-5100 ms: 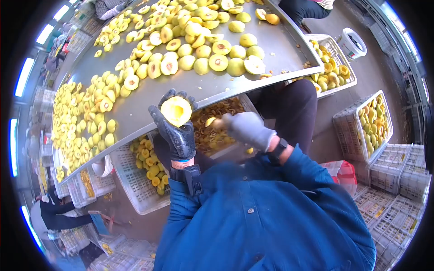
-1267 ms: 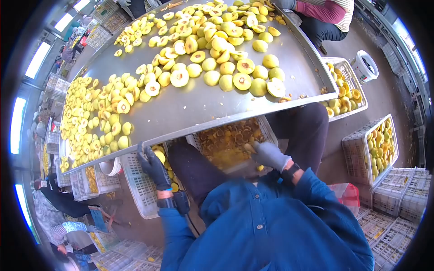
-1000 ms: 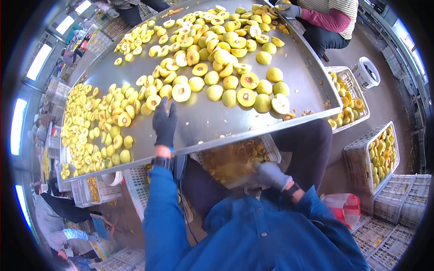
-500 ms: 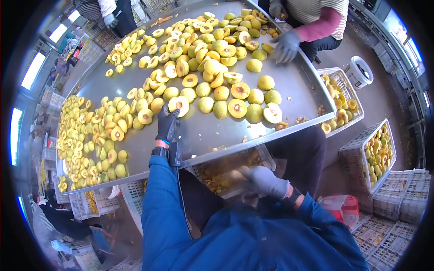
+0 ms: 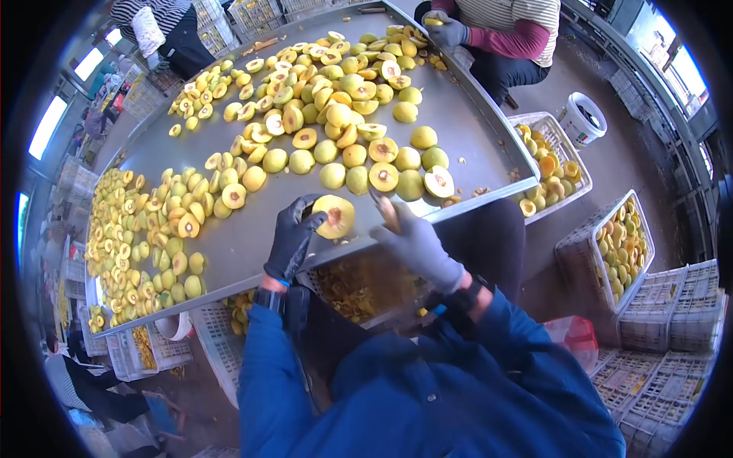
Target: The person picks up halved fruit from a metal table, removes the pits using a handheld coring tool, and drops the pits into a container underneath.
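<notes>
My left hand, in a black glove, pinches a halved yellow peach by its left edge, cut face up with a reddish hollow in the middle. Just right of that half is my right hand, in a grey glove and slightly blurred. It is closed around a small wooden-handled tool, whose dark tip points up and away; its exact kind is unclear. Many more peach halves lie on the metal table beyond my hands, some with stones showing.
Below the table edge, a crate of peach scraps stands between my knees. Crates of halves and a white bucket stand at right. A co-worker in grey gloves sits across the table; another person stands far left.
My left hand has brought a peach half from the table toward me. My right hand has risen with the tool to beside it. The co-worker's hands have drawn back from the table.
</notes>
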Demonstrator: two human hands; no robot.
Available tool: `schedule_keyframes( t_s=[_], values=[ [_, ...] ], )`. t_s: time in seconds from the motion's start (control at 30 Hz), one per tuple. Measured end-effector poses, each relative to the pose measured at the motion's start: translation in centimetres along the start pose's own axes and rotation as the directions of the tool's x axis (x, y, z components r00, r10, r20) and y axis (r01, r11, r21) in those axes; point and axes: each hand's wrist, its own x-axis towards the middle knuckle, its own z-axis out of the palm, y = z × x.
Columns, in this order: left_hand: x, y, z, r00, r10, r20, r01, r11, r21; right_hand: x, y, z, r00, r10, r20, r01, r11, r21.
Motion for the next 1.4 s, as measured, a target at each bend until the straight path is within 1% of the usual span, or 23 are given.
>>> schedule_keyframes(
  t_s=[0.03,0.07,0.1,0.17,0.23,0.3,0.33,0.37,0.4,0.47,0.57,0.67,0.73,0.8,0.87,0.93,0.97,1.03,1.13,1.23,1.3,1.37,1.4],
  values=[
    [-1.7,1.6,1.4,0.998,0.006,-0.055,-0.007,1.0,-0.009,0.1,-0.2,1.0,0.999,0.047,-0.014,-0.045,0.991,0.122],
    [-3.4,3.0,3.0,0.993,0.014,-0.113,-0.016,1.0,-0.015,-0.3,-0.6,2.1,0.987,0.12,0.11,-0.158,0.878,0.452],
    [-5.0,3.7,4.6,0.984,0.024,-0.176,-0.028,0.999,-0.018,-0.5,-1.1,2.7,0.958,0.141,0.248,-0.279,0.648,0.708],
    [-7.7,3.8,7.4,0.915,0.083,-0.395,-0.118,0.991,-0.067,-2.1,-2.1,3.1,0.857,0.264,0.443,-0.516,0.413,0.751],
    [-9.6,4.4,10.7,0.793,0.099,-0.602,-0.23,0.962,-0.145,-3.7,-3.3,3.4,0.848,0.274,0.454,-0.529,0.374,0.762],
    [-10.7,4.3,11.9,0.754,0.065,-0.654,-0.237,0.955,-0.179,-5.2,-4.4,4.1,0.942,0.183,0.279,-0.334,0.543,0.77],
    [-11.2,4.1,11.8,0.764,0.039,-0.644,-0.214,0.957,-0.196,-5.9,-3.9,4.2,0.978,0.08,0.191,-0.19,0.717,0.671],
    [-11.8,3.7,11.4,0.784,0.015,-0.62,-0.183,0.961,-0.209,-6.4,-3.6,3.9,0.992,-0.065,0.105,0.02,0.921,0.388],
    [-12.2,3.3,11.1,0.799,-0.004,-0.601,-0.159,0.963,-0.218,-6.8,-3.4,3.2,0.969,-0.236,0.069,0.233,0.971,0.045],
    [-12.9,2.7,10.4,0.825,-0.029,-0.565,-0.104,0.974,-0.202,-7.4,-3.6,2.1,0.94,-0.319,0.12,0.34,0.892,-0.298],
    [-13.8,2.4,9.4,0.847,-0.041,-0.53,-0.04,0.989,-0.14,-7.8,-4.2,1.4,0.873,-0.474,0.114,0.482,0.806,-0.344],
    [-14.5,2.0,8.5,0.861,-0.041,-0.506,0.028,0.999,-0.033,-8.1,-4.3,1.0,0.875,-0.453,0.172,0.483,0.791,-0.375],
    [-15.0,0.9,7.9,0.873,-0.046,-0.485,0.105,0.99,0.095,-8.1,-4.3,0.8,0.877,-0.437,0.199,0.48,0.79,-0.382],
    [-15.3,-0.2,7.3,0.885,-0.079,-0.459,0.238,0.923,0.301,-8.3,-4.3,0.8,0.883,-0.418,0.213,0.469,0.792,-0.39],
    [-15.2,-0.2,6.9,0.89,-0.126,-0.438,0.346,0.813,0.469,-8.4,-4.3,0.8,0.892,-0.4,0.21,0.451,0.795,-0.406],
    [-13.6,5.3,8.1,0.88,-0.061,-0.472,0.183,0.959,0.217,-8.5,-4.7,0.7,0.911,-0.348,0.223,0.412,0.809,-0.42],
    [-12.9,7.4,8.7,0.869,-0.037,-0.494,0.089,0.993,0.082,-8.5,-4.8,0.7,0.919,-0.32,0.23,0.391,0.815,-0.427],
    [-12.1,8.0,9.2,0.828,0.03,-0.56,-0.015,0.999,0.031,-8.5,-4.4,0.9,0.912,-0.344,0.224,0.406,0.832,-0.377],
    [-11.7,7.5,9.2,0.78,0.156,-0.606,-0.029,0.976,0.214,-8.4,-3.9,0.8,0.91,-0.315,0.269,0.396,0.853,-0.34],
    [-11.8,7.3,9.0,0.813,0.179,-0.555,-0.024,0.961,0.274,-8.2,-3.3,0.6,0.9,-0.302,0.313,0.392,0.876,-0.28],
    [-11.8,7.4,8.6,0.868,0.241,-0.435,-0.078,0.93,0.36,-8.0,-2.8,0.2,0.875,-0.344,0.341,0.429,0.877,-0.217],
    [-11.7,7.2,8.0,0.915,0.252,-0.314,-0.108,0.904,0.413,-7.6,-2.9,-0.7,0.872,-0.154,0.465,0.296,0.922,-0.249],
    [-11.3,7.0,7.5,0.948,0.174,-0.266,-0.083,0.943,0.323,-7.4,-3.2,-1.1,0.85,-0.061,0.523,0.233,0.934,-0.269]
  ],
)
